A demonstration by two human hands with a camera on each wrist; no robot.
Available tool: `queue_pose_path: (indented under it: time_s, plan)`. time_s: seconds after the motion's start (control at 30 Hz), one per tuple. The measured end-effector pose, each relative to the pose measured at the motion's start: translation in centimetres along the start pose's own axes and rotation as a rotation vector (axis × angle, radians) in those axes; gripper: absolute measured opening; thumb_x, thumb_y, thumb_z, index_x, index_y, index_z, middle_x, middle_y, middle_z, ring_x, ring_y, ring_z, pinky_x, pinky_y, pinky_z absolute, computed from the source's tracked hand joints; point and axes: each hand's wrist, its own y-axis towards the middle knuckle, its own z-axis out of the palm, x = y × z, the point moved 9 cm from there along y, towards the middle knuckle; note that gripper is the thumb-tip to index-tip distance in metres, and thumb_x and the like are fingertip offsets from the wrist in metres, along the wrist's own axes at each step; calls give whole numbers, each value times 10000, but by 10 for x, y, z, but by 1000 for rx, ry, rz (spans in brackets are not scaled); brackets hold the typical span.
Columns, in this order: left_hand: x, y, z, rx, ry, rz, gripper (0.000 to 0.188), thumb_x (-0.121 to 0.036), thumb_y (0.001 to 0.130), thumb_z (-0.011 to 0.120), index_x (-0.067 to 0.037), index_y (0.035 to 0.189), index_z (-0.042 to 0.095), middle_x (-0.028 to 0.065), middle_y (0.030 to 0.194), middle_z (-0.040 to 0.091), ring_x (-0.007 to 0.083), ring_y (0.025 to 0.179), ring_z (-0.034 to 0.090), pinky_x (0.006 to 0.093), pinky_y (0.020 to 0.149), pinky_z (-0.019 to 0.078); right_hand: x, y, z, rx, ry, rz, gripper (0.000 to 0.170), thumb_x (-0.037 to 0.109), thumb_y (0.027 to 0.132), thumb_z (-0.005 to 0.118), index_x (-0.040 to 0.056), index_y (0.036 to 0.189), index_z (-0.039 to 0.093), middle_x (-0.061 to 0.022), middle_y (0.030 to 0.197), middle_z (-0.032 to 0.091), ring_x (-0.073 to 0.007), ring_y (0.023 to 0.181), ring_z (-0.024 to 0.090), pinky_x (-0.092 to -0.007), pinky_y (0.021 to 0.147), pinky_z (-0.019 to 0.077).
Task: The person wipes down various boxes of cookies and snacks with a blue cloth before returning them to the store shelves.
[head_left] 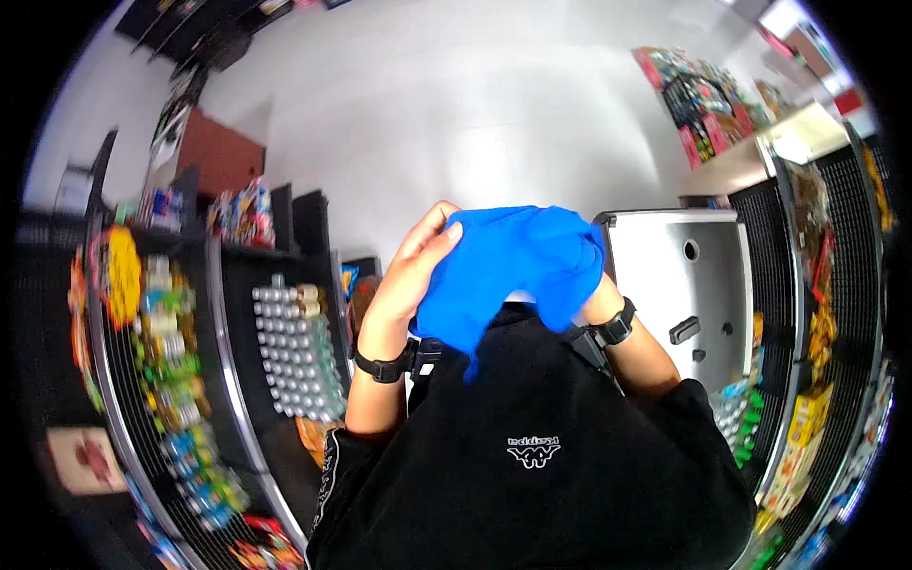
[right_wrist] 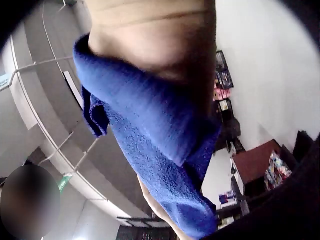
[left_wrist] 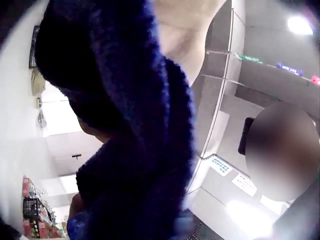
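Observation:
A bright blue terry towel hangs between both hands in front of the chest, its lower corner dangling over the black shirt. My left hand grips its left side, thumb lying over the cloth. The right hand is at the other side, where the towel bunches up and covers the fingers. In the left wrist view the towel looks dark and hides most of the hand. Seen from the right wrist, the towel folds across that hand below the wrist.
Shelves of bottles and rows of silver-topped bottles stand on the left. A silver-topped cabinet with a round hole is close by on the right. Beyond it are shelves of packaged goods. Pale floor stretches ahead.

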Motion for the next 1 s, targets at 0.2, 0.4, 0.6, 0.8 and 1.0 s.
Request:
queue_pose_path:
  time_s: [0.2, 0.4, 0.6, 0.8, 1.0]
  plan:
    - [-27, 160, -34, 233, 133, -86, 210, -230, 1016, 572, -56, 1133, 570, -20, 934, 574, 66, 888, 515, 238, 822, 428, 46, 74, -75, -356, -1105, -330, 507, 225, 770, 824, 71, 1214, 632, -121, 1129, 678, -274, 1047, 648, -386, 893, 533]
    - [-41, 287, -19, 297, 704, 272, 318, -209, 950, 638, -53, 1221, 578, 91, 1165, 613, 210, 1113, 561, 346, 979, 412, 8, 89, -162, -505, 119, -250, 752, 290, 827, 806, 74, 1451, 444, -140, 1426, 522, -269, 1274, 534, -447, 1084, 444]
    - [-22, 365, 74, 742, 962, 399, 377, -222, 836, 751, -82, 1174, 660, 112, 1338, 571, 321, 1308, 481, 455, 1107, 368, 56, 148, -210, -419, 380, -346, 611, 298, 1014, 582, 36, 1518, 356, -153, 1501, 455, -286, 1321, 515, -466, 1124, 429]
    - [-26, 494, 98, 709, 958, 369, 72, -63, 838, 716, -44, 885, 665, 81, 1143, 664, 275, 1103, 609, 380, 966, 466, 98, 208, -301, -577, 288, -308, 439, 256, 1035, 543, 54, 1423, 503, -144, 1399, 555, -259, 1245, 582, -428, 1068, 491]
    - [0, 593, 123, 764, 472, -18, 64, -84, 960, 612, -24, 968, 591, 93, 1019, 674, 175, 984, 605, 319, 906, 465, 143, 204, -352, -656, 559, -351, 505, 229, 992, 611, 50, 1447, 486, -161, 1437, 528, -273, 1301, 540, -404, 1102, 445]
